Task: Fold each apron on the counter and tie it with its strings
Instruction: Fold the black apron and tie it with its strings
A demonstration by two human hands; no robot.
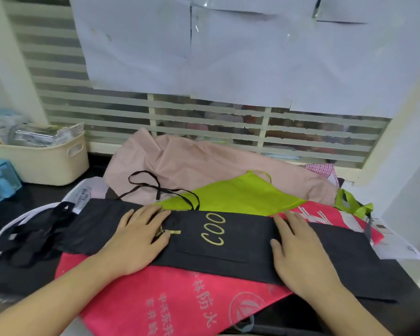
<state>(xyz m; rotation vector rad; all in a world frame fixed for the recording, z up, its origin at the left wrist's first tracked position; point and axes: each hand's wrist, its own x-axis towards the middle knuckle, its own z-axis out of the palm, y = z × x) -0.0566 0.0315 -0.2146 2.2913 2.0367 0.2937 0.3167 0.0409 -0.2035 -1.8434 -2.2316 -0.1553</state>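
Head view: black apron [228,248], matte non-woven fabric folded to a long band, gold lettering, lies across a pink apron [180,304] on the dark tabletop [17,207]. Left hand [141,236] and right hand [298,253] press it flat, fingers straight, gripping nothing.

A service counter [34,197]: serving window [228,132] with taped notices [204,44].

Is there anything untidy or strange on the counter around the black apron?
Nothing is damaged. The black apron, under the left hand and right hand, lies folded but untied: its strings trail loose over the pink apron. The other aprons lie overlapping, unfolded.
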